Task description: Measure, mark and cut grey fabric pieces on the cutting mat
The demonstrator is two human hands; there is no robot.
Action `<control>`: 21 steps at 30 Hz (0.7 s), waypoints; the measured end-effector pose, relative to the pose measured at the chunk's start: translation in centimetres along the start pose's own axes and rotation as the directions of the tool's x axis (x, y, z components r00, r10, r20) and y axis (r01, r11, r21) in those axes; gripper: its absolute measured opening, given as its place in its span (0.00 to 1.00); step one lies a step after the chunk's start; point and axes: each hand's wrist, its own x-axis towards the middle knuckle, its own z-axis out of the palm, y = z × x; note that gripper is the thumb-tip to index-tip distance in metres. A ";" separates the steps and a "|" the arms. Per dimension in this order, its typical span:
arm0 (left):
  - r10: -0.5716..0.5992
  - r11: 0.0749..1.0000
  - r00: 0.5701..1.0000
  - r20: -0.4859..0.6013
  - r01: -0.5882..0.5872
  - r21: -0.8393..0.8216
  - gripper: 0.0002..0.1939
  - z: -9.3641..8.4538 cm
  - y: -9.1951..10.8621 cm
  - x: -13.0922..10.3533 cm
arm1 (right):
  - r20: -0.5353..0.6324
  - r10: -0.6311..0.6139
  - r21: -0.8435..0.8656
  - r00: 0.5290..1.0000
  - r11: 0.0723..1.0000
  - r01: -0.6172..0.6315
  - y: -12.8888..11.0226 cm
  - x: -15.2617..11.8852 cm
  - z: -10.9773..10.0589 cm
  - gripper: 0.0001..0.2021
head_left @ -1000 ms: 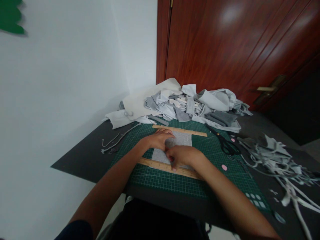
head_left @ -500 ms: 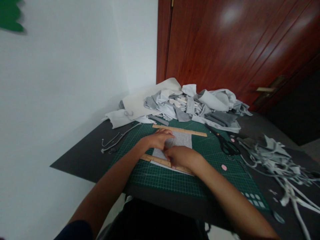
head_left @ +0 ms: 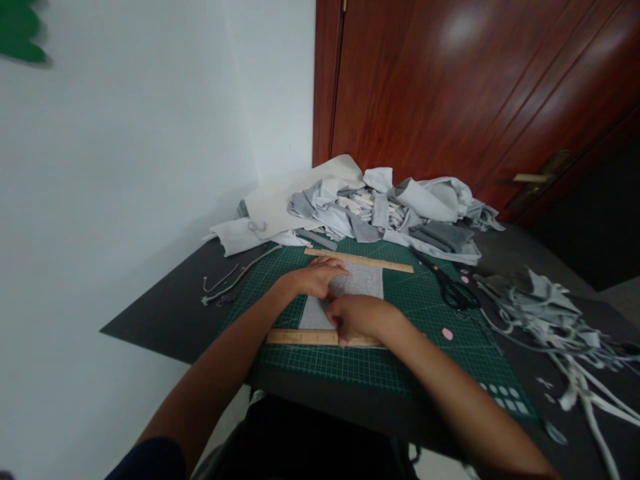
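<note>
A: What's changed?
B: The near ruler (head_left: pixel 300 337). A moment ago it slants down rightward; now it lies almost level, lower centre of the frame, its left end dropped. The far ruler (head_left: pixel 385 264) stays put above.
A: Meaning for the work?
B: My reading: the near ruler now sits truer to the near edge of the grey cloth (head_left: pixel 363 280), frame centre, flat on the green cutting mat (head_left: pixel 320 370).
A: Hands?
B: Left hand (head_left: pixel 323 277): spread on the cloth's upper left, thumb out, grasping nothing I can make out. Right hand (head_left: pixel 363 319): fingers bent down onto the near ruler; pinching or only pressing, cannot tell.
A: Any writing, brands?
B: None legible. Ruler markings blur; the mat shows grid lines. No label readable on the black scissors (head_left: pixel 457 295), right of centre.
</note>
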 end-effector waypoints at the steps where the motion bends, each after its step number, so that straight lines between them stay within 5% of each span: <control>1: 0.004 1.000 1.000 -0.003 -0.004 0.003 0.39 0.0 0.0 0.0 | -0.011 0.030 0.002 0.999 1.000 -0.030 -0.1 -0.1 -0.1 0.21; 7: 0.008 1.000 1.000 -0.003 -0.008 0.022 0.39 0.0 0.0 0.1 | -0.032 0.172 -0.019 0.985 0.985 -0.173 -0.8 -1.1 -1.0 0.22; 21: -0.026 1.000 0.999 0.024 0.026 -0.004 0.42 -0.4 0.7 -0.1 | 0.027 0.208 -0.068 0.978 0.976 -0.205 -0.4 -1.3 -1.2 0.23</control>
